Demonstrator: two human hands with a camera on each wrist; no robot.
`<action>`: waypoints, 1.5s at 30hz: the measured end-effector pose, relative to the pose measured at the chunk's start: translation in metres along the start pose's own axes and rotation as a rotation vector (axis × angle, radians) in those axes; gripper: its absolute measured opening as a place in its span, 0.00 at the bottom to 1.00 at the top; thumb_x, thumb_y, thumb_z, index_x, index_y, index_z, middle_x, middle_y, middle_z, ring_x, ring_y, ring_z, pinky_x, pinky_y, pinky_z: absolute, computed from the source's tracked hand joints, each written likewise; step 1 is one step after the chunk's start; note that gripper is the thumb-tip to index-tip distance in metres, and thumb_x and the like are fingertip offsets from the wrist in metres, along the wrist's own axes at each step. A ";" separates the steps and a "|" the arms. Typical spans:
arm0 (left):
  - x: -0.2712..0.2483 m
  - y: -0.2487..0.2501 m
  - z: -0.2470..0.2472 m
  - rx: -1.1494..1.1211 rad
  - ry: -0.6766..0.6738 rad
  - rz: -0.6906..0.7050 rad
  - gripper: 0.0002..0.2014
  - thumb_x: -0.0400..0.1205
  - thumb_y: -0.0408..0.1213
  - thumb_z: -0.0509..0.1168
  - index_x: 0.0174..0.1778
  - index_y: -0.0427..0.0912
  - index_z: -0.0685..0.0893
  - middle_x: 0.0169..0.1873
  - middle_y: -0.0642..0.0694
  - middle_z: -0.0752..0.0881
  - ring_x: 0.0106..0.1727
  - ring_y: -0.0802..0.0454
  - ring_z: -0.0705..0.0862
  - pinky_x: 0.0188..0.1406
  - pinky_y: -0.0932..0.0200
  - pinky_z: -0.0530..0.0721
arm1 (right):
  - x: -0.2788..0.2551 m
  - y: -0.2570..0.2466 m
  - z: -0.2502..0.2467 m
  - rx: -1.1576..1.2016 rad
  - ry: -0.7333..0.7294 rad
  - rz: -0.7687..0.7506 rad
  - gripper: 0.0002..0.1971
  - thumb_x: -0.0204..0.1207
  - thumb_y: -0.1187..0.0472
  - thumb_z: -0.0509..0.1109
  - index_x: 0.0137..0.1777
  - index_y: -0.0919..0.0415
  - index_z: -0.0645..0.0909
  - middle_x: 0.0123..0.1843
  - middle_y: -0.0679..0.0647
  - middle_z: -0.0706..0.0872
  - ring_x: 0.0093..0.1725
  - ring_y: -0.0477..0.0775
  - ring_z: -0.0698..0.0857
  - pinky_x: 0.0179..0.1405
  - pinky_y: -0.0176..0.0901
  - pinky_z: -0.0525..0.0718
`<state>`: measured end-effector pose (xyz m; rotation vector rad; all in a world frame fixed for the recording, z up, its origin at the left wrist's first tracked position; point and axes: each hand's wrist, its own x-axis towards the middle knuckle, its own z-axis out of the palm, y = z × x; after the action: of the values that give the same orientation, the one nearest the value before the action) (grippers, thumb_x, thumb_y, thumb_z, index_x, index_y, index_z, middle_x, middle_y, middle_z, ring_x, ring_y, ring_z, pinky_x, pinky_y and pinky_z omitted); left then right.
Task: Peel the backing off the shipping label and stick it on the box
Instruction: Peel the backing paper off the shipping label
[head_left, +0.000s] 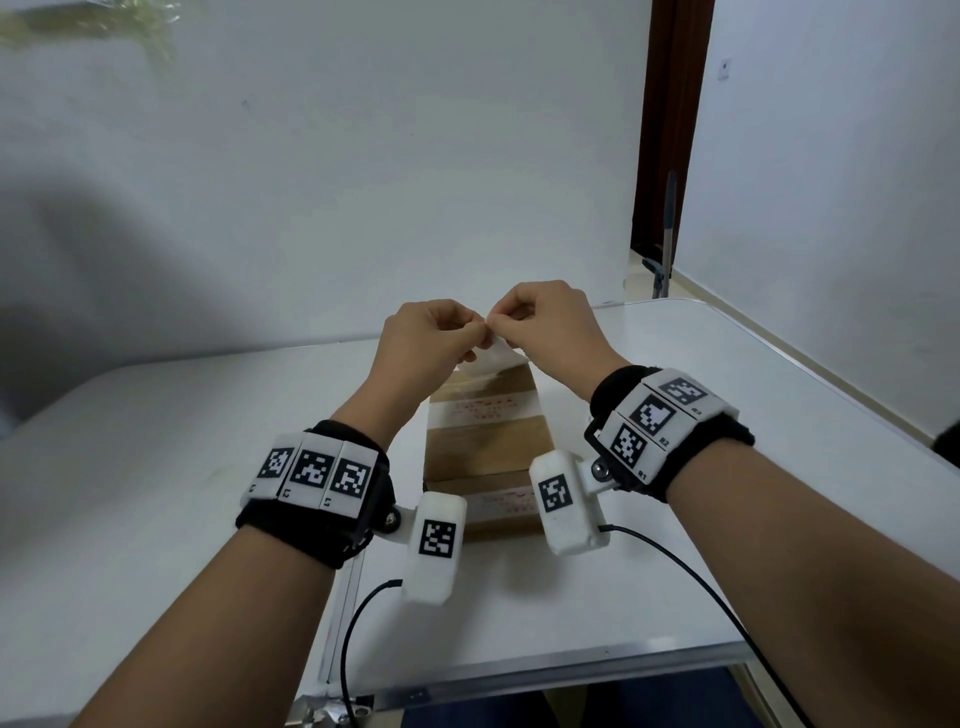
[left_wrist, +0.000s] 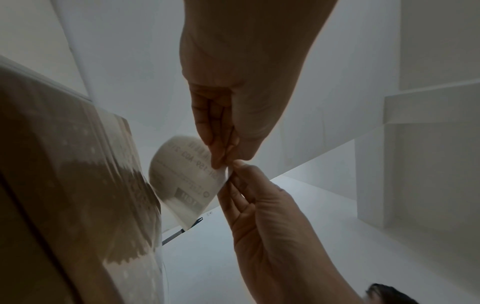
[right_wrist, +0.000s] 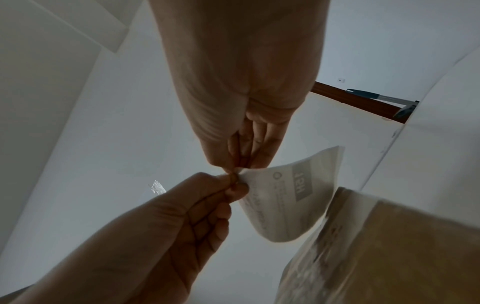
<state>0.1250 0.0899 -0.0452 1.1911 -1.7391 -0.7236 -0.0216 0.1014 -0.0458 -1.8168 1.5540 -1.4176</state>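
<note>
A brown cardboard box (head_left: 488, 441) with clear tape bands lies on the white table (head_left: 727, 467), between my forearms. Above its far end I hold a white shipping label (head_left: 496, 358), which curls downward. My left hand (head_left: 480, 327) and right hand (head_left: 501, 325) meet at one corner of the label and both pinch it between thumb and fingertips. The left wrist view shows the label (left_wrist: 187, 181) with printed text bowed beside the box (left_wrist: 64, 185). In the right wrist view the label (right_wrist: 288, 197) hangs from the pinched corner over the box (right_wrist: 389, 246).
A white wall stands just behind the table. A dark wooden door frame (head_left: 670, 130) and a thin metal stand (head_left: 667, 244) are at the back right. Cables (head_left: 701, 592) trail from both wrist cameras over the table's near edge.
</note>
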 end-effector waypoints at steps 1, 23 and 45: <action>0.000 -0.001 -0.001 -0.021 -0.006 -0.006 0.06 0.76 0.37 0.68 0.40 0.41 0.91 0.35 0.50 0.92 0.31 0.59 0.85 0.44 0.58 0.87 | 0.000 0.000 0.001 0.016 -0.001 0.008 0.06 0.72 0.63 0.71 0.42 0.62 0.89 0.35 0.48 0.88 0.36 0.44 0.85 0.42 0.35 0.83; 0.007 -0.016 -0.011 -0.401 -0.086 -0.175 0.04 0.79 0.30 0.70 0.47 0.33 0.84 0.38 0.40 0.87 0.41 0.47 0.87 0.45 0.63 0.89 | -0.006 0.006 0.009 0.329 -0.150 0.123 0.17 0.75 0.78 0.65 0.57 0.60 0.86 0.54 0.55 0.90 0.53 0.51 0.91 0.63 0.45 0.85; 0.019 -0.035 -0.030 -0.287 0.166 -0.116 0.07 0.81 0.28 0.68 0.49 0.42 0.78 0.41 0.43 0.89 0.48 0.44 0.91 0.52 0.55 0.89 | -0.011 0.025 -0.005 0.442 -0.170 0.529 0.15 0.79 0.62 0.71 0.59 0.74 0.81 0.51 0.65 0.90 0.36 0.52 0.85 0.37 0.38 0.88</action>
<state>0.1633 0.0602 -0.0549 1.1245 -1.3866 -0.8849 -0.0379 0.1039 -0.0684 -1.1282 1.3611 -1.1912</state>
